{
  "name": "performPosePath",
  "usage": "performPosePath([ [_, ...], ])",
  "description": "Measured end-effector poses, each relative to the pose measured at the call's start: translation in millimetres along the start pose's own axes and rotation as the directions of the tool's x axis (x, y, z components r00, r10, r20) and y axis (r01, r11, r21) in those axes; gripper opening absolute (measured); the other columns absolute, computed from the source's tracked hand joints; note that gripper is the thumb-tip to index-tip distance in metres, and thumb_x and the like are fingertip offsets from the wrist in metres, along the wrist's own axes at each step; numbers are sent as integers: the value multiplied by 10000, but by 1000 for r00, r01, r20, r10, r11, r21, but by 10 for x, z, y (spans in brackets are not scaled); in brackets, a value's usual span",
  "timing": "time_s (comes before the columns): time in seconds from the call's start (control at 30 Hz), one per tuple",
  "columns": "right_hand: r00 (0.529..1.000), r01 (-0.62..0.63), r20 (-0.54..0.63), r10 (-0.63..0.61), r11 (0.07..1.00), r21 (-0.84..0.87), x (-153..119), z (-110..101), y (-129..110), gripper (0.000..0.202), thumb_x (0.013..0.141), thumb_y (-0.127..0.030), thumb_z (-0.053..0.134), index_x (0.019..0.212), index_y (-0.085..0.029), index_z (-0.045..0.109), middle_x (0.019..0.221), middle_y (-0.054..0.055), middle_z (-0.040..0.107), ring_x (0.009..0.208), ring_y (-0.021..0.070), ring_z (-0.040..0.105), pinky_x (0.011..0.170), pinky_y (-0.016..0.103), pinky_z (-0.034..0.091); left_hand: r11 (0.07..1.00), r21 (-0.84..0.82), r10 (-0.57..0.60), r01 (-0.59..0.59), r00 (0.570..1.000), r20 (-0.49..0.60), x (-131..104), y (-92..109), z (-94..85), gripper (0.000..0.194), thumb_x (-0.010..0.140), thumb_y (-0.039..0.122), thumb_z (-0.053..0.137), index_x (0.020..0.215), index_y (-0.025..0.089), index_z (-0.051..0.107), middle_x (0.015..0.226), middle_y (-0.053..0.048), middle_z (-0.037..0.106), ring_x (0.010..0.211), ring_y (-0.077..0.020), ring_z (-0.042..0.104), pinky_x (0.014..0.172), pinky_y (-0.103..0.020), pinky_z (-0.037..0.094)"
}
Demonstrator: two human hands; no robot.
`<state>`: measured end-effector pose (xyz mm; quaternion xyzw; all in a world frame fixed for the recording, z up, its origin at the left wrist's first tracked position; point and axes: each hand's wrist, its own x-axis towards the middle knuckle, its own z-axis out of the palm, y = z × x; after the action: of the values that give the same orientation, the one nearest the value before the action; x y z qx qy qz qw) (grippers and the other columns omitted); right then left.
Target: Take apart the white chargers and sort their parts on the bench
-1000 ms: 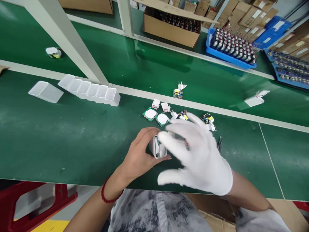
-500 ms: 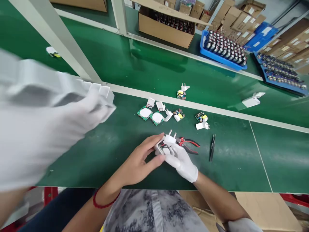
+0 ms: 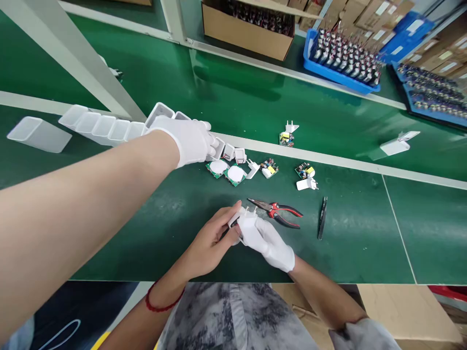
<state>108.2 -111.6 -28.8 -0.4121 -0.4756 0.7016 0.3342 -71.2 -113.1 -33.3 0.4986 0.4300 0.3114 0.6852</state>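
My bare left hand [image 3: 207,245], with a red cord at the wrist, grips one side of a white plug adapter [image 3: 250,232]. My right hand [image 3: 276,248], in a white glove, holds its other side. Two metal pins stick up from the adapter, and a dark gap shows by the left fingertips. Just beyond my hands lie long-nose pliers [image 3: 275,210] with red and black handles. Black tweezers [image 3: 322,218] rest farther right.
A co-worker's white-gloved hand [image 3: 189,138] reaches in from the left to a row of white housings [image 3: 104,127]. Nearby are round-topped circuit boards [image 3: 235,174] and component boards [image 3: 269,168]. A blue tray [image 3: 341,58] of parts stands on the shelf behind.
The co-worker's hand has moved right and set the row of housings along the ledge. In my hands the adapter has turned, so its wired inside has given way to a smooth white face.
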Motion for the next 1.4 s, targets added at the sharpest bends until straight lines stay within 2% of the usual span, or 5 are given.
performPosePath([
  [0.5,991,0,-129,25,981,194,15,55,171,635,810,-602,680,1269,-169,611,680,9,611,585,138,534,571,289,497,996,88,-8,16,996,-92,90,117,75,451,943,478,531,1350,290,585,1336,-50,607,1203,-230,574,990,-296,484],
  [0.73,996,-77,-13,89,921,381,-146,-191,-47,674,865,-562,637,1425,-227,470,1193,92,646,986,221,660,956,446,514,986,-147,-91,76,991,-102,274,-6,82,571,907,563,545,1360,217,582,1416,-84,587,1305,-307,537,1076,-422,460],
  [1.03,995,24,-91,-32,996,-85,-197,-300,-176,602,849,-688,552,1189,-196,614,883,38,614,740,158,548,724,323,523,981,189,-23,40,995,-93,302,230,302,586,925,603,472,1374,237,562,1477,-52,527,1378,-287,464,1148,-417,377],
  [1.2,947,167,-140,-289,815,-555,-322,-388,-318,374,806,-525,700,983,-200,639,833,33,601,785,191,544,836,346,477,926,377,13,4,999,-42,418,324,502,617,946,594,417,1409,200,520,1484,-84,516,1403,-282,431,1181,-449,322],
  [1.4,717,-303,-554,-423,527,-794,-306,-1302,-669,298,894,-469,581,890,-190,685,725,17,626,675,158,577,677,255,463,890,455,22,-17,1000,-5,483,386,612,627,947,532,462,1506,267,361,1403,-122,587,1168,-279,649,776,-325,610],
])
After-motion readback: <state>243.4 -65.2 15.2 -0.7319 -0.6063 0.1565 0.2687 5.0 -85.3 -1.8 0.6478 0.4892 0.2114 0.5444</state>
